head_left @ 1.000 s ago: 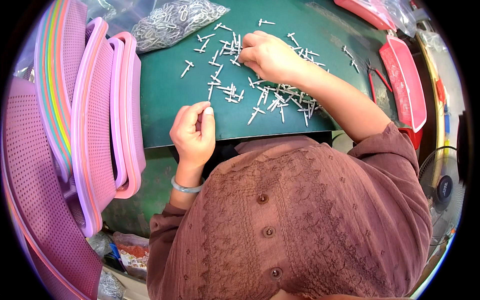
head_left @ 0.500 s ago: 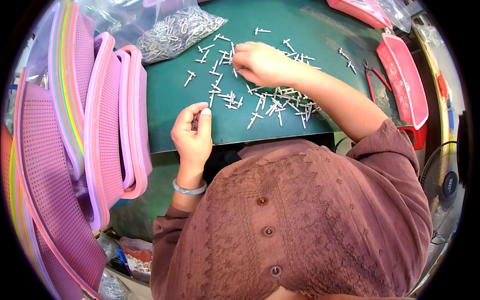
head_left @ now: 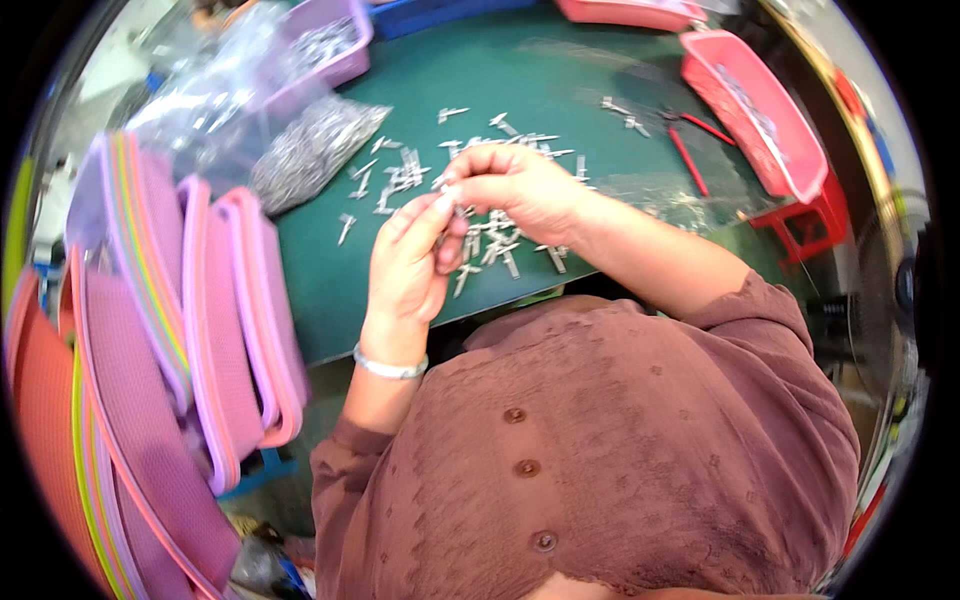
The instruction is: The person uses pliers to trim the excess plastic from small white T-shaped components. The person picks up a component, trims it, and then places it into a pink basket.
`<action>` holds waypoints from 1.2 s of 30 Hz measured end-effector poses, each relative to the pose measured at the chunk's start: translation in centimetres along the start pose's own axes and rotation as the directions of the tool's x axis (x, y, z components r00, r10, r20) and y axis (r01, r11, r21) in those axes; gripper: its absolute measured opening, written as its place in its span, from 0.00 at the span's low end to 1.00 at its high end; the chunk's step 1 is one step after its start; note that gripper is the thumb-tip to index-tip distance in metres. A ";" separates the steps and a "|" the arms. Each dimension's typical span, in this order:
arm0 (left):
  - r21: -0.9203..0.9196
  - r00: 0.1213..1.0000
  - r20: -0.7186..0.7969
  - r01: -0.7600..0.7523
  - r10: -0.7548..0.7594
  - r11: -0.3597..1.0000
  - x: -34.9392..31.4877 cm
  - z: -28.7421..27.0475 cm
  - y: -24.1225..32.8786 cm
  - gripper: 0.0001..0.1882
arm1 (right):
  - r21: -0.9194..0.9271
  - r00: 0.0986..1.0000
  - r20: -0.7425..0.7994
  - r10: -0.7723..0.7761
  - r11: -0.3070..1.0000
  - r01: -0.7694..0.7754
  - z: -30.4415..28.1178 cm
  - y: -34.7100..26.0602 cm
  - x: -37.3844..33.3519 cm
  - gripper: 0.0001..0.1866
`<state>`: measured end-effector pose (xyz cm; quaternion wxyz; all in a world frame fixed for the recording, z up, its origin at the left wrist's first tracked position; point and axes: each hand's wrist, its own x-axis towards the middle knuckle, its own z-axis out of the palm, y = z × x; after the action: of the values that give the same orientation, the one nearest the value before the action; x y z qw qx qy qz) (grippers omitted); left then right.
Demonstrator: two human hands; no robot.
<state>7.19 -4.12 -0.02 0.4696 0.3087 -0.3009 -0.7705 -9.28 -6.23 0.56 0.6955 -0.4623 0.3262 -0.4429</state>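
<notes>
Your left hand (head_left: 408,262) and right hand (head_left: 525,190) meet above the bench (head_left: 340,290), fingers pinched together; what they pinch is too blurred to tell. Metal pins (head_left: 503,245) lie scattered beneath and around them. Farther out, a bag (head_left: 318,152) sits left, pliers (head_left: 688,160) right near a pink basket (head_left: 715,95); a blue tray (head_left: 450,15) edges the far side.
</notes>
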 end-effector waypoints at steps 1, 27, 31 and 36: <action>0.013 1.000 0.008 0.009 -0.009 1.000 0.0 0.5 -0.2 0.04 | -0.077 0.999 -0.001 -0.035 0.996 0.034 -0.3 -0.1 -0.5 0.06; -0.179 0.995 0.061 0.089 -0.080 0.980 -0.1 -0.4 0.2 0.05 | -0.815 0.819 -0.289 -0.496 -0.321 -0.483 -21.5 -3.2 -13.1 0.14; -0.251 0.989 0.126 0.107 -0.077 0.962 -0.4 -1.4 0.5 0.06 | -0.917 0.788 -0.264 -0.557 -0.109 -0.384 -19.0 -4.4 -11.7 0.10; -0.358 0.974 0.219 0.142 -0.065 0.923 -0.7 -2.2 1.0 0.08 | -0.995 0.896 0.087 -0.436 0.000 0.096 -9.2 -5.9 -7.0 0.09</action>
<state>9.67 -4.25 -0.52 0.4449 0.1496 -0.1791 -0.8646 -21.86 -4.09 3.09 0.0439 -0.8024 0.5269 -0.2769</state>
